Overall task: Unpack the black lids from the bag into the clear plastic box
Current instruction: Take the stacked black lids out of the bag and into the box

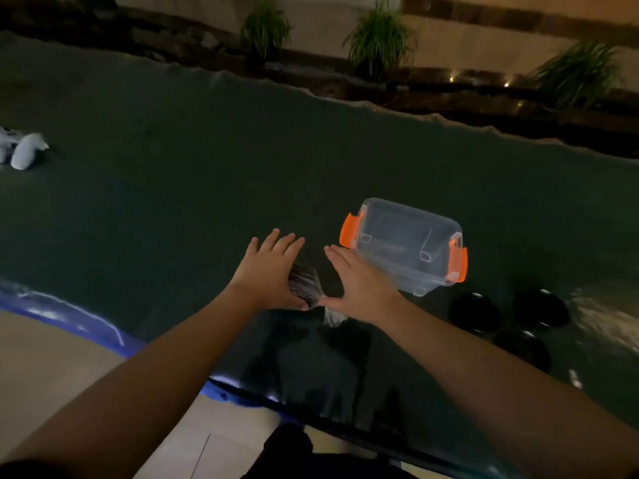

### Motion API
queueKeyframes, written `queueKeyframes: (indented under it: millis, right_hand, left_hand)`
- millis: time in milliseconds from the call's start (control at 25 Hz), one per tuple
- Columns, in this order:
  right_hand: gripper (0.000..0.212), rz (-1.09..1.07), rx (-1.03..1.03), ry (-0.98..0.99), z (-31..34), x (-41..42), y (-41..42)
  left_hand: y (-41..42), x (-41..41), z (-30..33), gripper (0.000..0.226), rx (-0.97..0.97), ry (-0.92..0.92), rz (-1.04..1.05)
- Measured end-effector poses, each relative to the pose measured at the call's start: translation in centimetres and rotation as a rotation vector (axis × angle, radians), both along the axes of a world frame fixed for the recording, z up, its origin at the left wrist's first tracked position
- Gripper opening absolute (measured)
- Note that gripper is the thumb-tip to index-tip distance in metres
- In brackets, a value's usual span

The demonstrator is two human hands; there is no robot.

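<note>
While left hand [268, 271] lies flat, right hand [359, 283] spread — both on bag [304, 281].

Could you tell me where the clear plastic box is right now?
In the head view, the clear plastic box stands right of centre on the dark table, just beyond the right hand, with black lids nearer, to its right.
</note>
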State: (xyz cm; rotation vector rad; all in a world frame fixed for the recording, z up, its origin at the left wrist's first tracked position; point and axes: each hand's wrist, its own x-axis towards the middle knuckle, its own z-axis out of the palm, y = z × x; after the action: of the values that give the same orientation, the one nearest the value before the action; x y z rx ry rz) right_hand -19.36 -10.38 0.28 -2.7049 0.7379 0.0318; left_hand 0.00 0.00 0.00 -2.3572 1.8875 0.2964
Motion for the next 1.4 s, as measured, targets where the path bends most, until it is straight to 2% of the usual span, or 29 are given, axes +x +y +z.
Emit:
queueKeyframes:
  millis: [320,440,600,800,960,1160,1320,1400]
  right_hand:
    - [0.081,-0.127,0.264,0.081,-4.6,0.5,1.4]
    - [0.059,-0.189,0.37,0.092,-5.8,0.8,2.2]
    - [0.028,-0.285,0.477,0.006,-6.7,1.4,2.9]
    - [0.025,-0.385,0.532,0.001,-6.7,2.4,2.8]
    - [0.018,-0.4,0.514,-0.071,-4.8,2.5,1.7]
    - [0.009,-0.33,0.472,-0.152,-0.2,3.1,0.2]
    - [0.004,-0.242,0.351,-0.164,3.1,3.1,-0.2]
    - [0.007,-0.204,0.275,-0.145,4.2,2.9,-0.3]
  left_hand:
    - [-0.2,-0.8,-3.6,0.124,0.095,-0.028,-0.119]
    - [-0.5,-1.2,-4.5,0.111,0.104,-0.044,-0.15]
    - [-0.6,-1.1,-4.8,0.095,0.098,-0.066,-0.161]
    - [-0.2,-1.0,-4.5,0.089,0.065,-0.043,-0.165]
    - [0.3,-0.1,-3.5,0.087,-0.028,0.074,-0.077]
    - [1.1,0.1,-2.1,0.083,-0.258,0.358,0.076]
    - [1.3,-1.1,-1.7,0.082,-0.378,0.518,0.199]
    - [1.4,-2.0,-1.8,0.079,-0.437,0.574,0.235]
